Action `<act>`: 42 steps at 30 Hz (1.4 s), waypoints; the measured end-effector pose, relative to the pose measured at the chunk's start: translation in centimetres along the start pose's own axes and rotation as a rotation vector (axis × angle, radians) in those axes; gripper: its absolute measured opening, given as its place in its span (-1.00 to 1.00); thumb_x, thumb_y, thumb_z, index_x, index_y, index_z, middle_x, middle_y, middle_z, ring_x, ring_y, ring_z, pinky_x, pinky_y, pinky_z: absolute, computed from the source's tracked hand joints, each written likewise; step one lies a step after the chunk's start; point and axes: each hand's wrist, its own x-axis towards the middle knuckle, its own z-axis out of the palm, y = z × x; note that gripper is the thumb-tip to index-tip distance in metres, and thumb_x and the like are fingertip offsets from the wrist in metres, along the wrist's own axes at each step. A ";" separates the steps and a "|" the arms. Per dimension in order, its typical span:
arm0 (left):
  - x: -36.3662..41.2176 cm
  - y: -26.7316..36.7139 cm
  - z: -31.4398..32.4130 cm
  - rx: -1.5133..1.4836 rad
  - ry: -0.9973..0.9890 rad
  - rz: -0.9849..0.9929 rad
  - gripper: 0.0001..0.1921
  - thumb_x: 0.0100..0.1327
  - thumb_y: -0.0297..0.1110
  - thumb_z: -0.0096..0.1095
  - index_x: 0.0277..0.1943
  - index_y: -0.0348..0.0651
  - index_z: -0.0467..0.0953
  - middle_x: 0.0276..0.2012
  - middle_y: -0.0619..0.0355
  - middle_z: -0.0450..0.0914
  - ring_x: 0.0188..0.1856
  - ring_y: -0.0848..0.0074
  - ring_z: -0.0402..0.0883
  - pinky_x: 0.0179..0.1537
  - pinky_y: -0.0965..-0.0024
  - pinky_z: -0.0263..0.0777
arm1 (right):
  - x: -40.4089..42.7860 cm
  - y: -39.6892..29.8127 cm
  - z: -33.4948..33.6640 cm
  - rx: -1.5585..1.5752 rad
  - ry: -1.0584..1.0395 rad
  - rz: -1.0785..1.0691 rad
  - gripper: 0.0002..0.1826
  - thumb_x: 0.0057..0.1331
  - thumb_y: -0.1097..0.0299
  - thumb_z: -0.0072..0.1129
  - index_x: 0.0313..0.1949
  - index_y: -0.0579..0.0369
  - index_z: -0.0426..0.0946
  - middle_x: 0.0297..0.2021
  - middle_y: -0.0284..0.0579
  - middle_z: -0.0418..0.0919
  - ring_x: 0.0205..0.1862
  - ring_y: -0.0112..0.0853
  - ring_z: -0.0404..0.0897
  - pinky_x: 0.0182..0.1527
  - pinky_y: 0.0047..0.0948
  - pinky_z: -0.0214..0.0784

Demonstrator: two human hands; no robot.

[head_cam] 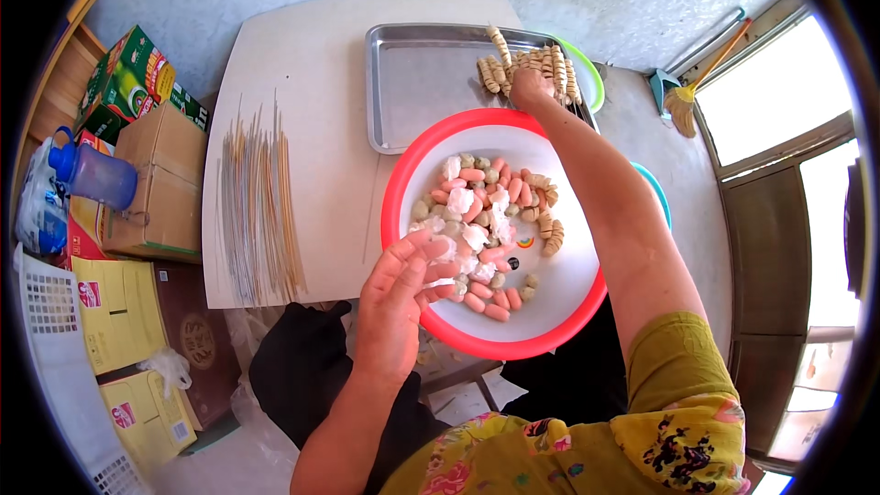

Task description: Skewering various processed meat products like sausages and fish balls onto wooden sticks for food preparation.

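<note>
My right hand [531,88] reaches onto the right part of a metal tray [419,82], at a pile of skewered, ridged tan food rolls [564,72]; its fingertips are hidden, so I cannot tell its hold. My left hand [405,289] hovers at the left rim of a red-edged white basin [581,220], fingers apart and holding nothing. Small pink sausages [496,313], quail eggs [527,293], whitish crumpled pieces [474,237] and a few tan rolls [553,239] lie in the basin. Thin skewers [261,213] are spread at the table's left.
The basin overlaps the front edge of the pale table [323,34]. Green [591,82] and teal [656,192] rims show behind tray and basin. At left stand cardboard boxes [165,179], a blue-lidded jug [103,175] and a white plastic basket [55,330]. A broom [680,106] leans at right.
</note>
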 end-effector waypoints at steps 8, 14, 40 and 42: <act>0.1 0.1 -0.1 -0.005 -0.006 -0.003 -0.66 0.42 -0.33 -0.03 0.18 -0.26 0.33 0.04 0.02 0.50 -0.03 0.43 0.56 0.00 0.35 0.44 | 1.7 0.9 0.2 0.067 -0.305 0.103 -0.65 0.26 0.33 0.03 0.02 0.07 0.56 0.04 -0.09 0.57 0.11 -0.20 0.54 0.04 -0.22 0.43; 0.5 -0.1 0.3 -0.001 -0.026 -0.010 -0.65 0.41 -0.30 -0.02 0.18 -0.27 0.33 0.04 0.01 0.50 -0.02 0.41 0.56 0.01 0.33 0.43 | 3.8 3.3 3.9 -0.133 -0.282 -0.086 -0.66 0.19 0.35 0.10 -0.03 0.07 0.59 0.01 -0.04 0.58 0.12 -0.19 0.53 0.06 -0.19 0.41; -1.2 1.0 -0.9 0.007 -0.075 0.039 -0.70 0.42 -0.30 -0.07 0.09 -0.27 0.41 -0.04 0.06 0.57 -0.09 0.48 0.57 -0.02 0.41 0.41 | 1.5 4.9 0.8 0.309 -0.114 -0.181 -0.87 0.12 0.47 0.06 -0.45 0.15 0.61 -0.62 -0.10 0.60 -0.60 -0.32 0.63 -0.51 -0.38 0.48; -1.1 0.9 -0.9 0.008 -0.073 0.029 -0.70 0.42 -0.31 -0.08 0.09 -0.28 0.41 -0.05 0.05 0.56 -0.09 0.47 0.57 -0.02 0.40 0.41 | 2.5 4.7 1.9 0.278 -0.126 -0.160 -0.81 0.16 0.41 0.02 -0.45 0.13 0.64 -0.58 -0.06 0.64 -0.52 -0.24 0.68 -0.36 -0.30 0.54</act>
